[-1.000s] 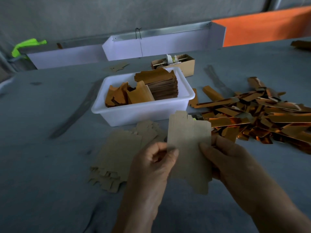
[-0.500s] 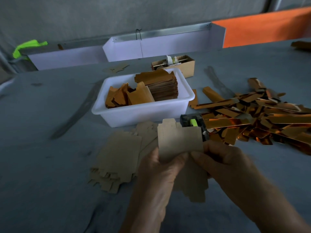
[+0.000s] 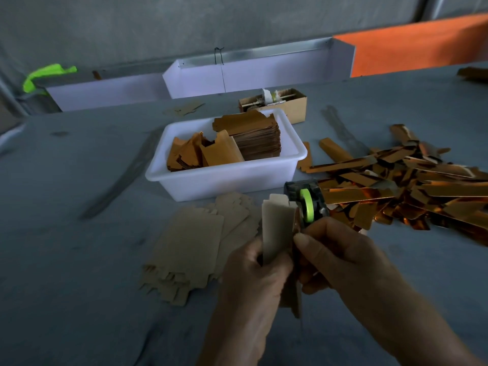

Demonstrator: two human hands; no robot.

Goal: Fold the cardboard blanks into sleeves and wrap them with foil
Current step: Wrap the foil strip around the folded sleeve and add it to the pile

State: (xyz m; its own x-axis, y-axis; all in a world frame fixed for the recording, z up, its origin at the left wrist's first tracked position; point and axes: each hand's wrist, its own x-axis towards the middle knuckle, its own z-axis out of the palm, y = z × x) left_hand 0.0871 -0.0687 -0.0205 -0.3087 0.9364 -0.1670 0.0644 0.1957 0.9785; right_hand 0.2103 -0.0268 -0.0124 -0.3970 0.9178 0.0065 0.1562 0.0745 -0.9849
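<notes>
Cardboard blank (image 3: 277, 228) held upright above table (image 3: 66, 260), near centre, pinched from both sides: left hand (image 3: 253, 276) curled round left panel, right hand (image 3: 340, 254) pinching right edge. Panels brought together, judged so creases close into sleeve. Loose flat blanks (image 3: 190, 247) spread just left, within reach. White tub (image 3: 224, 178) with stacked foil-faced pieces beyond. Tape dispenser (image 3: 307, 200) directly behind blank, partly hidden. Copper foil strips (image 3: 409, 186) heaped right, close to right hand. Small cardboard box (image 3: 290, 104) farther back.
</notes>
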